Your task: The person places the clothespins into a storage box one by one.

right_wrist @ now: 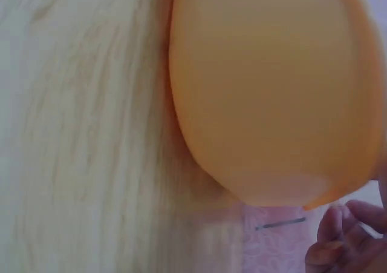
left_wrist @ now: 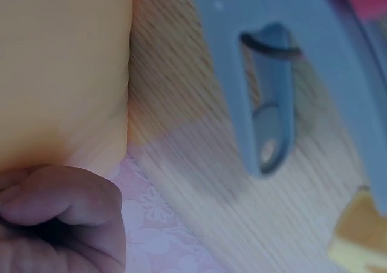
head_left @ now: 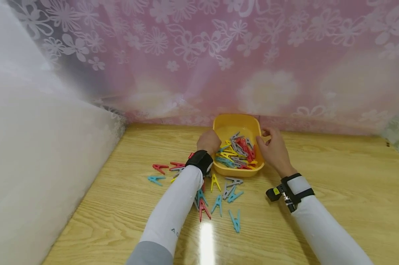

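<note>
My left arm (head_left: 172,209) stretches from the lower middle of the head view, slanting up and rightward, to a strapped wrist (head_left: 200,162) near the centre. There my left hand (head_left: 209,141) shows its back, knuckles rounded. At the lower left of its wrist view, my fingers (left_wrist: 66,194) curl inward around a dark hollow; I can't tell whether they grip. My right arm (head_left: 325,224) angles up and leftward from the bottom right. My right hand (head_left: 273,147) sits right of centre, thumb apart from loosely bent fingers, which its wrist view catches at lower right.
</note>
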Available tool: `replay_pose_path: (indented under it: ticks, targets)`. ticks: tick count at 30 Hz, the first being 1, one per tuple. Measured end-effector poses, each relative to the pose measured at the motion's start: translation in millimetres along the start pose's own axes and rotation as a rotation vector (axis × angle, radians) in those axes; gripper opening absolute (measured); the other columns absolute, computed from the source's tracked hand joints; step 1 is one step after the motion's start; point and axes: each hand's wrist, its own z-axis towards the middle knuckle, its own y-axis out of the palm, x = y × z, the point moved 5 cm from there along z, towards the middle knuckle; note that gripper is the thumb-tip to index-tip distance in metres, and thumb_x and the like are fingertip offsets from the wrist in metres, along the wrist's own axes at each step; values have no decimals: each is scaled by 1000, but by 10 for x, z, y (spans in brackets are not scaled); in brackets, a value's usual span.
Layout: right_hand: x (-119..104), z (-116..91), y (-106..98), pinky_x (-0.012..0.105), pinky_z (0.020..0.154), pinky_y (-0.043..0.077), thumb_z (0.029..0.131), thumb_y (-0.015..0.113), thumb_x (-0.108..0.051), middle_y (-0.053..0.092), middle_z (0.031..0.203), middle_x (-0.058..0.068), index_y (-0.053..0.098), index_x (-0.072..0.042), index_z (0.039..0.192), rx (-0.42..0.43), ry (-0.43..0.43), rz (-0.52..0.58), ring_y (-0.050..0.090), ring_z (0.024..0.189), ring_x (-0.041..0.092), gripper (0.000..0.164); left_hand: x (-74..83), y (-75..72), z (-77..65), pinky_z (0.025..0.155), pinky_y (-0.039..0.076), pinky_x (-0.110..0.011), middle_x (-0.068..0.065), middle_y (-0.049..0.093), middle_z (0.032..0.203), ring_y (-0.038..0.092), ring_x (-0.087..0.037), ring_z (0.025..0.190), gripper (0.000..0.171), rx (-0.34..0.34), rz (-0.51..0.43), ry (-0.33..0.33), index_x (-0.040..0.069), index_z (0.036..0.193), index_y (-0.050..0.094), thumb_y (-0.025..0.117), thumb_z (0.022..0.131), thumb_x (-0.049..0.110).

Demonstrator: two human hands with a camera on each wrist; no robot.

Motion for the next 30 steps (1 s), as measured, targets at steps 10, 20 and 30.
replay_pose_path:
  ticks: [10, 20, 30]
  targets:
    - [167, 79, 110, 29, 56, 42, 102, 42, -29, 48, 94, 16, 40, 6, 135, -103, 224, -20, 49, 74, 26, 48, 22, 33, 11, 66, 51, -34, -5, 63, 88, 61, -20, 75, 19, 18, 18, -7, 8, 98, 67, 55, 96, 23]
    - [98, 145, 182, 35, 58, 48, 101, 28, -21, 49, 101, 25, 28, 9, 132, -285, 289, -123, 55, 79, 34, 43, 14, 17, 9, 64, 51, -33, -5, 62, 84, 60, -20, 73, 19, 19, 24, 4, 7, 96, 66, 55, 96, 22]
    - [54, 154, 213, 40, 61, 47, 101, 32, -20, 56, 100, 23, 36, 5, 132, -216, 319, -251, 58, 81, 34, 40, 29, -26, -29, 59, 45, -32, -6, 60, 77, 56, -20, 67, 23, -8, 28, 45, 6, 89, 66, 50, 99, 20]
